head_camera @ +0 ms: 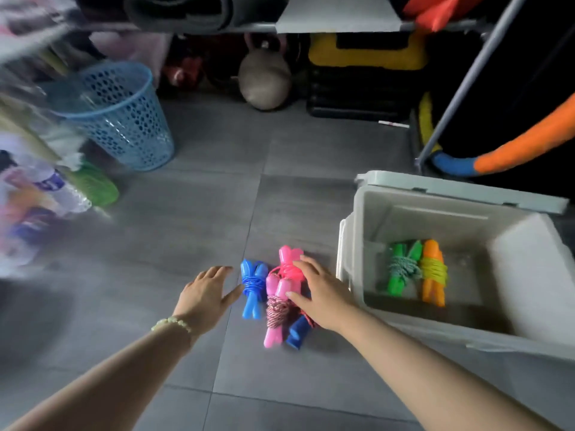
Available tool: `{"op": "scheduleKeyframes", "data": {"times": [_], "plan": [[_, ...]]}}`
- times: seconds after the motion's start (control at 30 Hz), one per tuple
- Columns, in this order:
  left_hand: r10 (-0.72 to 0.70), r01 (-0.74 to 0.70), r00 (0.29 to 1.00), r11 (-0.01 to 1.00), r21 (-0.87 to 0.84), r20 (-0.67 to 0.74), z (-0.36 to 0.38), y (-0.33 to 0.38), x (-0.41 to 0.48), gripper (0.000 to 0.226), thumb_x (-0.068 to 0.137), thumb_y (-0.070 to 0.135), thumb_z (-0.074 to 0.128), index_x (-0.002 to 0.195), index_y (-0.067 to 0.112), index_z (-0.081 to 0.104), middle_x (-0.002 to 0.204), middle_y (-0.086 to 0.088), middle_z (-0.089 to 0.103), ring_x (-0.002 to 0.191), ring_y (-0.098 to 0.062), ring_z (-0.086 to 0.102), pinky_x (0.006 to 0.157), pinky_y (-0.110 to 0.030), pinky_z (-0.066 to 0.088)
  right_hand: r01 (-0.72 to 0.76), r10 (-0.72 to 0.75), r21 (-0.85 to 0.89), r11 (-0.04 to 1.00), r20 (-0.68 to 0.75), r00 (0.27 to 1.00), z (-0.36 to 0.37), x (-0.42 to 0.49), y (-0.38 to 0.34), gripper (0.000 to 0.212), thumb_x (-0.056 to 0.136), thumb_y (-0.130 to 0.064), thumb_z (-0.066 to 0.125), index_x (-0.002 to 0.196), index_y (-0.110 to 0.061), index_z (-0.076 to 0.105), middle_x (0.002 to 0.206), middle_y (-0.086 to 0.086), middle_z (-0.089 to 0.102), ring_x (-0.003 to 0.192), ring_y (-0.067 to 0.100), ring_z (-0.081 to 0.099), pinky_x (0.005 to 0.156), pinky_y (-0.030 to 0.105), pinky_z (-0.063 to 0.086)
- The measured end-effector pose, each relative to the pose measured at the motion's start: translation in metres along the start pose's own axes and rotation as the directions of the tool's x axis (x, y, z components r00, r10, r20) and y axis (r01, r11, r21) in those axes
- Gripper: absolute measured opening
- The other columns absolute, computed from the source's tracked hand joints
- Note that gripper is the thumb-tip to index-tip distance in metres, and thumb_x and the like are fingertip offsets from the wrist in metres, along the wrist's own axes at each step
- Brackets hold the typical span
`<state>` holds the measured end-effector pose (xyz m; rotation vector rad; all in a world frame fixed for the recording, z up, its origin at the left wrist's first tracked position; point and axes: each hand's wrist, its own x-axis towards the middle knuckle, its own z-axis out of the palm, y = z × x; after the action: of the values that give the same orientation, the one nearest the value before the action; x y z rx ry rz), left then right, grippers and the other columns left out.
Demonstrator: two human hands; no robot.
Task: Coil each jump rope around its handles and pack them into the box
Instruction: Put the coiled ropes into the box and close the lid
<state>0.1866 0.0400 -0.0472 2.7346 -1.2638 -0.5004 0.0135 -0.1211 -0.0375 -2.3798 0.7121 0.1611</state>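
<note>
Hovering, left hand open beside blue bundle, right hand splayed over pink bundles; looking light, stiff-handled; judging the wrapped middle the safest grip.

A home storage corner for sports gear: grey tiled floor, a kettlebell and black-and-yellow case under a metal shelf, foam noodles, a blue basket.
</note>
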Motion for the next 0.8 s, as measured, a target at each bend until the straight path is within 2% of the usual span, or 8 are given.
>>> {"op": "scheduleKeyframes", "data": {"times": [0.1,0.2,0.33,0.47,0.53,0.63,0.7,0.8], "plan": [[-0.053,0.058,0.997,0.995,-0.079,0.062,0.029,-0.014,0.010,0.058,0.093,0.053,0.045,0.141,0.022,0.039,0.143,0.004,0.044,0.130,-0.019,0.042,0.099,-0.034,0.040,-0.127,0.127,0.086,0.988,0.005,0.992,0.035,0.018,0.010,0.064,0.086,-0.045,0.059,0.141,-0.022,0.034,0.150,-0.004,0.028,0.135,0.018,0.035,0.109,0.031,0.024],[-0.079,0.102,0.990,0.973,-0.206,0.117,0.055,-0.017,0.025,0.060,0.093,0.052,0.044,0.143,0.020,0.036,0.145,0.001,0.042,0.131,-0.020,0.041,0.102,-0.034,0.039,-0.241,0.242,0.143,0.960,0.011,0.970,0.062,0.032,0.021,0.060,0.080,-0.050,0.064,0.129,-0.020,0.045,0.131,0.002,0.046,0.124,0.023,0.044,0.097,0.033,0.038],[-0.099,0.163,0.977,0.921,-0.355,0.191,0.086,-0.020,0.045,0.057,0.096,0.046,0.044,0.143,0.017,0.035,0.142,-0.006,0.045,0.127,-0.023,0.046,0.103,-0.033,0.037,-0.314,0.316,0.137,0.939,0.012,0.949,0.089,0.044,0.025,0.070,0.069,-0.064,0.066,0.123,-0.026,0.043,0.123,0.000,0.049,0.118,0.025,0.048,0.093,0.033,0.037],[-0.223,0.318,0.948,0.679,-0.661,0.227,0.107,-0.013,0.060,0.053,0.094,0.035,0.053,0.139,0.010,0.037,0.129,-0.005,0.054,0.102,-0.021,0.058,0.088,-0.027,0.044,-0.325,0.329,0.112,0.939,-0.028,0.944,0.106,0.050,0.021,0.086,0.057,-0.070,0.069,0.127,-0.031,0.038,0.122,-0.002,0.043,0.120,0.025,0.043,0.099,0.035,0.031],[-0.284,0.365,0.927,0.539,-0.759,0.244,0.110,-0.006,0.065,0.046,0.087,0.039,0.064,0.118,0.008,0.052,0.108,-0.005,0.059,0.085,-0.018,0.057,0.070,-0.026,0.045,-0.351,0.357,0.103,0.931,-0.052,0.933,0.114,0.054,0.017,0.086,0.056,-0.068,0.072,0.125,-0.028,0.040,0.118,0.000,0.039,0.119,0.025,0.040,0.100,0.034,0.029],[-0.293,0.379,0.923,0.591,-0.712,0.248,0.114,-0.005,0.062,0.030,0.082,0.037,0.071,0.073,0.015,0.052,0.069,0.000,0.056,0.059,-0.012,0.048,0.050,-0.015,0.039,-0.373,0.388,0.152,0.915,-0.087,0.917,0.116,0.060,0.013,0.072,0.064,-0.053,0.075,0.123,-0.023,0.045,0.123,0.003,0.040,0.118,0.026,0.041,0.098,0.032,0.030],[-0.314,0.411,0.908,0.549,-0.728,0.277,0.116,-0.006,0.055,0.027,0.082,0.030,0.072,0.084,0.013,0.051,0.077,0.002,0.052,0.063,-0.009,0.051,0.052,-0.011,0.043,-0.338,0.373,0.231,0.912,-0.125,0.919,0.116,0.060,0.011,0.061,0.068,-0.042,0.076,0.119,-0.021,0.050,0.125,0.002,0.047,0.114,0.025,0.047,0.092,0.031,0.035],[-0.319,0.456,0.874,0.279,-0.845,0.367,0.112,-0.004,0.037,0.044,0.082,0.018,0.073,0.113,0.007,0.044,0.097,-0.001,0.057,0.084,-0.013,0.060,0.063,-0.019,0.055,-0.303,0.353,0.306,0.902,-0.124,0.927,0.114,0.052,0.003,0.051,0.073,-0.032,0.075,0.117,-0.021,0.051,0.115,0.002,0.061,0.105,0.025,0.057,0.080,0.030,0.040]]}}
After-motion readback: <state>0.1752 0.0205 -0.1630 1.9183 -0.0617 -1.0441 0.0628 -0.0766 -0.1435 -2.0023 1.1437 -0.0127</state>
